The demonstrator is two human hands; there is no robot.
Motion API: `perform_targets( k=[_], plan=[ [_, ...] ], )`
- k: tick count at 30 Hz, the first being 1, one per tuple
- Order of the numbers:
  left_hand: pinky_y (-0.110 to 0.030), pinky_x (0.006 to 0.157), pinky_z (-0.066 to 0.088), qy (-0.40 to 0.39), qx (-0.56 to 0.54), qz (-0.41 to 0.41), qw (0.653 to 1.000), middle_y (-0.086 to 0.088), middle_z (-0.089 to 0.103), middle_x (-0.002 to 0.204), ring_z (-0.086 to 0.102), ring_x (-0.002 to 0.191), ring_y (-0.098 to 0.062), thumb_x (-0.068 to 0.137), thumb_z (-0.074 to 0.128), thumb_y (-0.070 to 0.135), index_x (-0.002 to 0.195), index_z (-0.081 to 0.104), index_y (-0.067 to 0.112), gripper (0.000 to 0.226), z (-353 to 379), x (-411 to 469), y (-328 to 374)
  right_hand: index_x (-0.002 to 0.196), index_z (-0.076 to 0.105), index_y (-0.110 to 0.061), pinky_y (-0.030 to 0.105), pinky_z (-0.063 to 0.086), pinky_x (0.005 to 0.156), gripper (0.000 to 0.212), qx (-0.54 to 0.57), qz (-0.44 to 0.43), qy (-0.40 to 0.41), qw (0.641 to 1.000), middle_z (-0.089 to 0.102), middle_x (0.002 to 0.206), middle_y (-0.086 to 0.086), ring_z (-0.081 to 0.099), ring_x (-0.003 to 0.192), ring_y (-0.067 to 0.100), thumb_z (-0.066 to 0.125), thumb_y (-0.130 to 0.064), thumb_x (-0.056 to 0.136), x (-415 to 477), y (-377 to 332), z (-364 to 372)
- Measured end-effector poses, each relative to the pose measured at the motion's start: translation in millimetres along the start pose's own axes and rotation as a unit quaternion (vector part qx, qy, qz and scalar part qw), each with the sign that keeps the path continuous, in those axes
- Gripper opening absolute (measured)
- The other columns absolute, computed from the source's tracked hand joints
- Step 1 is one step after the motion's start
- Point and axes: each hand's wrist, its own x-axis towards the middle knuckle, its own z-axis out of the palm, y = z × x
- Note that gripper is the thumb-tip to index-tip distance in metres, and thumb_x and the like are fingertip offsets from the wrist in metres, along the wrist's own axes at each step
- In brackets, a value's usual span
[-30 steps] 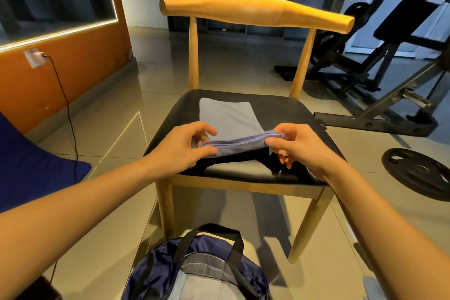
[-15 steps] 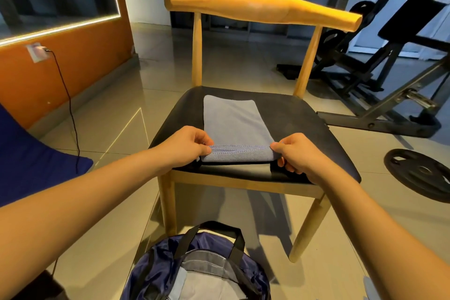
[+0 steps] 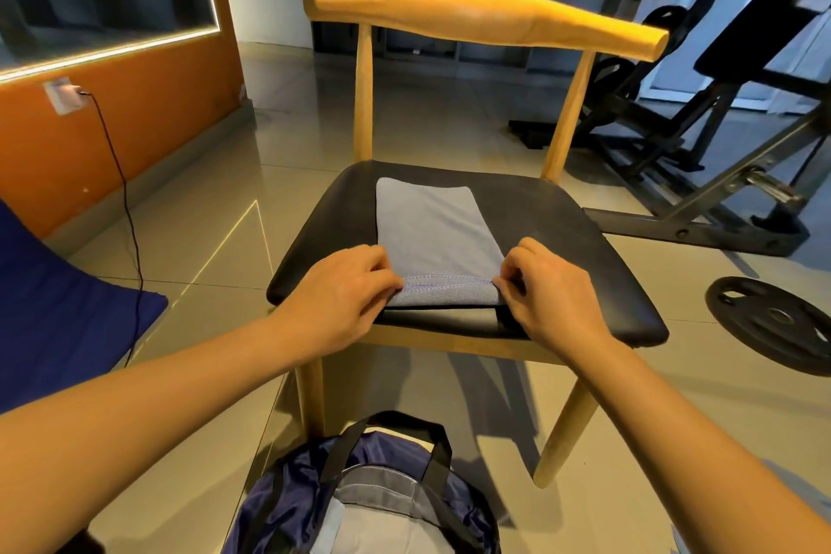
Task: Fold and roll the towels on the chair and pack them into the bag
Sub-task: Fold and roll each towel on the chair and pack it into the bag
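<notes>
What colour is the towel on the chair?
The towel is pale grey-blue, with blue stitching along its near hem; the head view shows it best.

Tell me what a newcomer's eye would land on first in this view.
The grey towel lying folded on the black seat of the wooden chair at centre draws the eye, with the left hand and right hand pinching the two ends of its turned-up near edge. Below, on the floor in front of the chair, a navy bag sits open. A weight plate lies on the floor at right.
</notes>
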Motion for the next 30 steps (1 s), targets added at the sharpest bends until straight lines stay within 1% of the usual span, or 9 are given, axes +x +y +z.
perform_targets(
  k=[3,6,9,12,15,18,23,26,30],
  plan=[
    [-0.03,0.071,0.054,0.006,0.025,0.024,0.999,0.0,0.063,0.103,0.057,0.088,-0.014,0.097,0.06,0.036,0.114,0.073,0.019,0.028,3.0,-5.5,-1.8,0.09,0.062,-0.019,0.029,0.036,0.056,0.012,-0.024,-0.042,0.008,0.999,0.057,0.092,-0.003,0.056,0.076,0.021,0.062,-0.028,0.098,-7.0,5.1,1.3],
    [-0.029,0.071,0.051,-0.001,0.045,0.016,0.999,0.001,0.063,0.104,0.056,0.089,-0.013,0.096,0.055,0.047,0.114,0.074,0.021,0.037,2.4,-3.4,-2.3,0.106,0.067,-0.022,0.027,0.047,0.063,0.022,-0.016,-0.074,-0.033,0.997,0.06,0.104,-0.006,0.058,0.088,0.015,0.052,-0.038,0.1,-12.4,8.2,-0.7],
    [-0.028,0.072,0.05,-0.001,0.036,-0.001,0.999,0.001,0.065,0.105,0.057,0.09,-0.014,0.094,0.059,0.045,0.113,0.075,0.02,0.035,2.2,0.0,-2.2,0.108,0.068,-0.025,0.027,0.05,0.067,0.027,-0.039,-0.105,-0.059,0.992,0.06,0.106,-0.008,0.056,0.091,0.014,0.059,-0.046,0.094,-12.5,11.8,-3.3],
    [-0.028,0.076,0.048,-0.002,0.034,-0.021,0.999,0.002,0.063,0.108,0.055,0.094,-0.013,0.098,0.056,0.042,0.112,0.072,0.021,0.029,3.5,2.2,-0.1,0.106,0.069,-0.024,0.028,0.049,0.068,0.02,-0.042,-0.097,-0.057,0.993,0.061,0.105,-0.006,0.056,0.091,0.018,0.06,-0.04,0.097,-10.3,12.5,-3.0],
    [-0.025,0.081,0.04,-0.007,-0.008,-0.088,0.996,0.007,0.057,0.108,0.048,0.095,-0.009,0.103,0.05,0.04,0.109,0.068,0.023,0.025,1.7,6.4,3.5,0.106,0.065,-0.023,0.027,0.042,0.072,0.02,-0.011,-0.065,-0.075,0.995,0.055,0.104,-0.006,0.051,0.092,0.015,0.052,-0.038,0.102,-5.8,11.0,-4.4],
    [-0.026,0.082,0.043,-0.043,-0.048,-0.16,0.985,0.009,0.054,0.099,0.049,0.089,-0.01,0.105,0.045,0.038,0.102,0.066,0.021,0.027,-2.3,10.2,4.9,0.099,0.063,-0.02,0.032,0.044,0.079,0.026,0.044,-0.013,-0.137,0.989,0.049,0.103,-0.006,0.048,0.093,0.013,0.043,-0.037,0.106,1.5,9.3,-6.4],
    [-0.03,0.075,0.048,-0.127,-0.117,-0.272,0.947,-0.007,0.056,0.087,0.055,0.079,-0.016,0.106,0.043,0.036,0.087,0.065,0.008,0.04,-10.9,18.6,3.9,0.082,0.062,-0.016,0.043,0.046,0.085,0.04,0.039,0.007,-0.2,0.979,0.048,0.092,-0.001,0.046,0.09,0.015,0.036,-0.033,0.107,11.4,7.1,-4.6],
    [-0.026,0.063,0.047,-0.14,-0.166,-0.32,0.922,-0.016,0.063,0.081,0.057,0.068,-0.017,0.101,0.054,0.036,0.081,0.07,0.005,0.04,-14.5,24.3,-0.7,0.076,0.06,-0.018,0.045,0.049,0.08,0.039,0.041,0.023,-0.194,0.98,0.049,0.089,0.0,0.047,0.087,0.016,0.043,-0.038,0.104,14.8,5.4,-3.9],
    [-0.026,0.063,0.05,-0.057,-0.166,-0.309,0.935,0.0,0.065,0.074,0.062,0.071,-0.016,0.09,0.071,0.035,0.076,0.067,0.02,0.021,-14.1,21.4,-4.2,0.091,0.062,-0.024,0.033,0.047,0.074,0.02,0.06,0.015,-0.076,0.995,0.052,0.095,-0.005,0.049,0.087,0.014,0.062,-0.044,0.096,11.1,6.1,-3.0]
  ],
)
